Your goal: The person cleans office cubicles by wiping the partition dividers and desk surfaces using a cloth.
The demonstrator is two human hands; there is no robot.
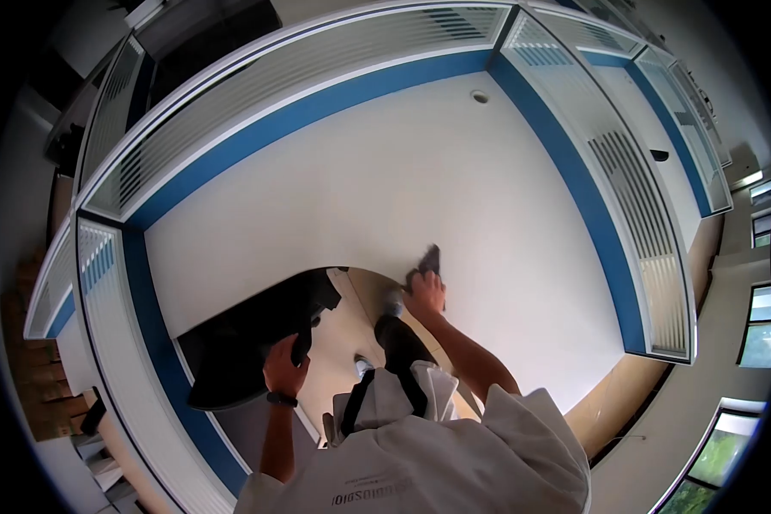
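Observation:
My right hand [426, 295] presses a dark grey cloth [433, 259] against the white desk top [317, 197], close to its curved front edge. The cloth is bunched under the fingers and slightly blurred. My left hand [284, 367], with a dark band at the wrist, is closed on a black part of the office chair [240, 330], which looks like its armrest. The chair stands at the left, partly beneath the desk edge. Some of the left fingers are hidden behind that part.
Partitions with a blue band [565, 163] and striped glass [634, 206] enclose the desk. A round cable hole [480, 97] lies near the far corner. My feet are on the tan floor [338, 343] below the edge. Windows [758, 325] are at the right.

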